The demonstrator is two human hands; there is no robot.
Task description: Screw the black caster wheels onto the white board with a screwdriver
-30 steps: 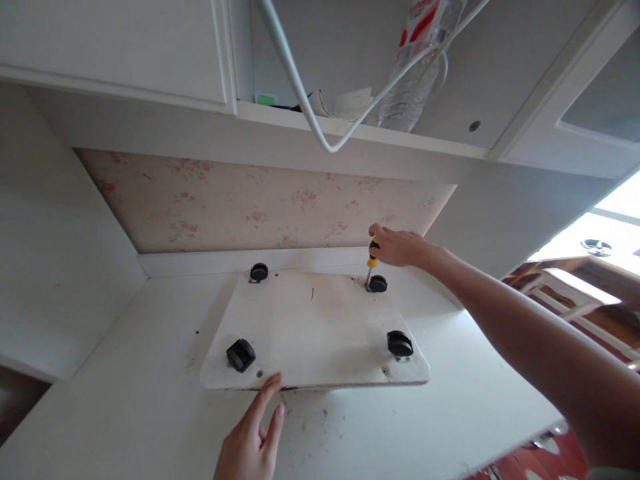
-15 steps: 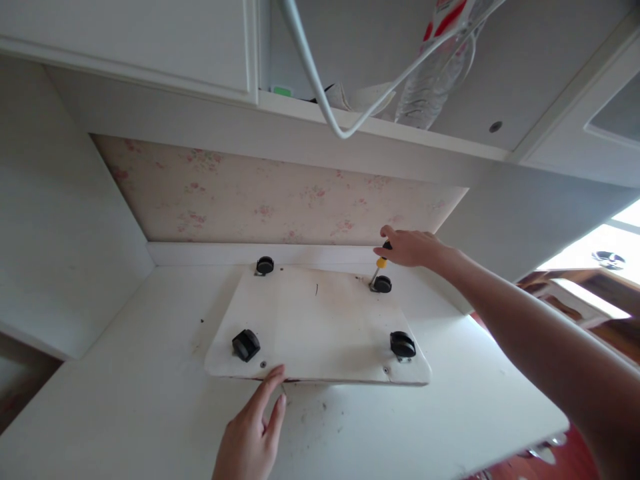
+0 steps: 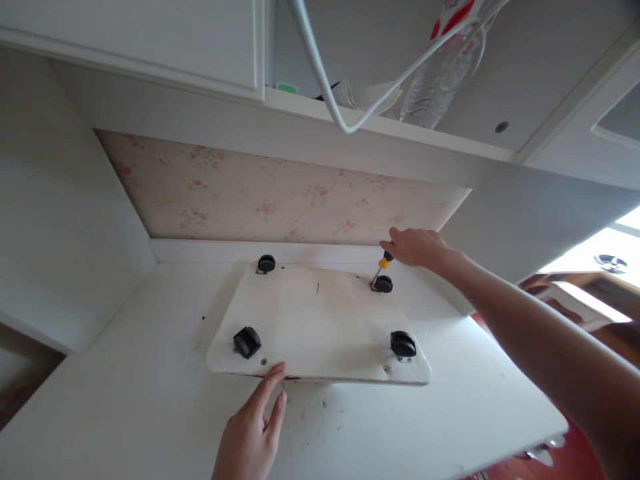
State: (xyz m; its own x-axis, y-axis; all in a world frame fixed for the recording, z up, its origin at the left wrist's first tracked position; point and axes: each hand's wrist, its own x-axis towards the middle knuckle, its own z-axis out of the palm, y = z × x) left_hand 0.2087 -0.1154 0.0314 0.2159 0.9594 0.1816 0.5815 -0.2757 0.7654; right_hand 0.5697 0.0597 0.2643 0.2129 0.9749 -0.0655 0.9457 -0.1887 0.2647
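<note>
A white board (image 3: 320, 327) lies on the white desktop with black caster wheels at its corners. My right hand (image 3: 413, 247) is closed around the dark handle of a screwdriver (image 3: 384, 262), which has a yellow collar. The shaft slants down to the base of the far right caster (image 3: 383, 284); its tip is too small to make out. My left hand (image 3: 255, 427) rests its fingertips on the board's near edge, thumb apart from the fingers. Near that hand is the front left caster (image 3: 247, 343). The front right caster (image 3: 403, 344) and far left caster (image 3: 266, 264) stand upright.
An open shelf (image 3: 390, 127) overhangs the desktop (image 3: 165, 400), holding a clear plastic bottle (image 3: 435, 87) and papers (image 3: 367, 97). A white cable (image 3: 345, 123) hangs in front of it. Side panels (image 3: 65, 200) flank the desk, with floral wallpaper (image 3: 280, 193) behind.
My right hand has shifted its grip slightly on the screwdriver handle, fingers more curled. The screwdriver stays at the far right caster. My left hand keeps its place on the board's edge.
</note>
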